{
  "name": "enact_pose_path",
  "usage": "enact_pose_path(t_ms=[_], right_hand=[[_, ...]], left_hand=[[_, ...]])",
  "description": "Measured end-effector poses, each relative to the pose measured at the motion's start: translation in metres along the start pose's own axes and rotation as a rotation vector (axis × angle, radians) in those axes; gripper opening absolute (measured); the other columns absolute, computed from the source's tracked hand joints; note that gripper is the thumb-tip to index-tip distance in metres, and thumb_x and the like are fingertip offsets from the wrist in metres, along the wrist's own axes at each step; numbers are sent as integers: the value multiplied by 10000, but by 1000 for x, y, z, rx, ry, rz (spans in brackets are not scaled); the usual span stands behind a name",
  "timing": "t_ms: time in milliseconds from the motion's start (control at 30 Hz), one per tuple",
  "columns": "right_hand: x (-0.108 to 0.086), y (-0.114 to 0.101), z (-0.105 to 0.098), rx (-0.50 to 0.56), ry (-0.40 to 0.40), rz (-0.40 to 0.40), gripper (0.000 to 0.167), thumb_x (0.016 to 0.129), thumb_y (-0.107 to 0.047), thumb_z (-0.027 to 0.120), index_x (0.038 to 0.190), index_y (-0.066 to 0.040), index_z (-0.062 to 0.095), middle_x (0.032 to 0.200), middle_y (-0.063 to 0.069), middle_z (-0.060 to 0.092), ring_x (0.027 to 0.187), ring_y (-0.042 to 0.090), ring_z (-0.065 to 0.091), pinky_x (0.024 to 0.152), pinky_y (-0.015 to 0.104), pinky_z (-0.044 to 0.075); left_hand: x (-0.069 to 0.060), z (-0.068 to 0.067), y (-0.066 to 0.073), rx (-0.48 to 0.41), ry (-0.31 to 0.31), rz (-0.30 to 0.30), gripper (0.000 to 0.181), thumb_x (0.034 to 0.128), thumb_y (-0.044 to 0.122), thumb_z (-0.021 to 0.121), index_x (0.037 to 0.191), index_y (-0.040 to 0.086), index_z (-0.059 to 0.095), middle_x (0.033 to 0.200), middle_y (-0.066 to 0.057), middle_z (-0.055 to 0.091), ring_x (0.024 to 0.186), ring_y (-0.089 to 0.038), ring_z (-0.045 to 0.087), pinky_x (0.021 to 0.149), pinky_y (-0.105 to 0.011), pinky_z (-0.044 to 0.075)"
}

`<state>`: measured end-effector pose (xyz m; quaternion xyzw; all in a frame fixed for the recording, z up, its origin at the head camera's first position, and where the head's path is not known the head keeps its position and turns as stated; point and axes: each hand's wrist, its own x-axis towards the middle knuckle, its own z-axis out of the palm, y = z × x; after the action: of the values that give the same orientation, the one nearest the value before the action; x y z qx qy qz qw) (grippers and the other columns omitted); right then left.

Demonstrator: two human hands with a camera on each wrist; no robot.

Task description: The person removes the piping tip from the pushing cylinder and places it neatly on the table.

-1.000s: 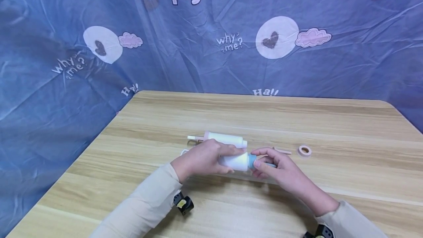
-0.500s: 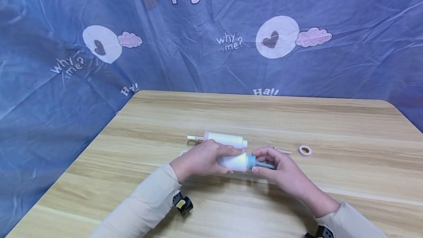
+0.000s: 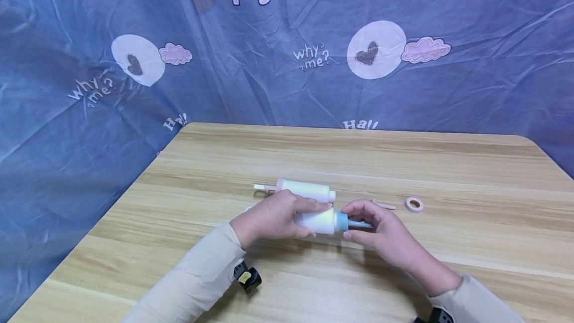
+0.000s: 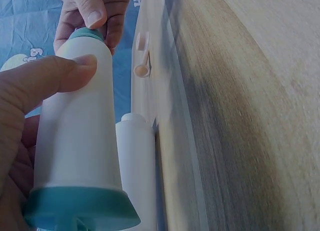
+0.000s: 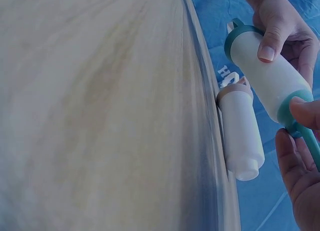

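More blue cap [image 3: 341, 222] shows — right fingers [image 3: 359, 206] wider

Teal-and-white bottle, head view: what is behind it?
Behind the teal-and-white bottle, another bottle, white with a pink end, lies on the table. The left hand covers part of its near side; the table beneath that hand is hidden.

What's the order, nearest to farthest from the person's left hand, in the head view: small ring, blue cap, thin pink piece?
From the left hand:
1. Blue cap: just to its right, at the end of the white bottle.
2. Thin pink piece: farther right.
3. Small ring: farthest right.
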<state>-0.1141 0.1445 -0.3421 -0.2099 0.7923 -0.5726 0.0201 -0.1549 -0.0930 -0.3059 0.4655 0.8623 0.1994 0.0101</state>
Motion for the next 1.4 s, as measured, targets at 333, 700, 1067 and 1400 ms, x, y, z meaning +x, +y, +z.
enact_pose_path(t_ms=[333,700,1067,1400], right_hand=[[-1,1,-1,18,20,-51,317,774,-32,710,1061,-1,579,1009,106,638,916,59,622,760,238,529],[0,3,-4,37,28,-2,329,771,-31,711,1064,3,566,994,-1,645,927,62,625,768,245,531],[-2,1,-4,53,31,-17,337,770,-16,709,1068,26,558,958,-39,640,896,54,622,746,225,526],[0,5,-5,58,18,-5,344,768,-22,710,1075,20,559,956,-48,645,887,59,627,749,230,526]], left_hand=[[0,-1,-1,-12,8,-5,575,725,224,781,1257,122,587,1174,-51,642,976,-159,639,827,-203,485],[-4,4,-6,-30,-5,-50,560,721,224,783,1239,115,601,1171,-43,644,996,-182,630,851,-228,484],[-4,12,-11,9,-72,-72,573,724,238,775,1256,134,586,1169,-33,649,983,-170,630,864,-236,479],[-1,15,-11,87,-138,-70,572,753,260,748,1283,154,561,1220,-4,618,1046,-154,615,886,-231,468]])
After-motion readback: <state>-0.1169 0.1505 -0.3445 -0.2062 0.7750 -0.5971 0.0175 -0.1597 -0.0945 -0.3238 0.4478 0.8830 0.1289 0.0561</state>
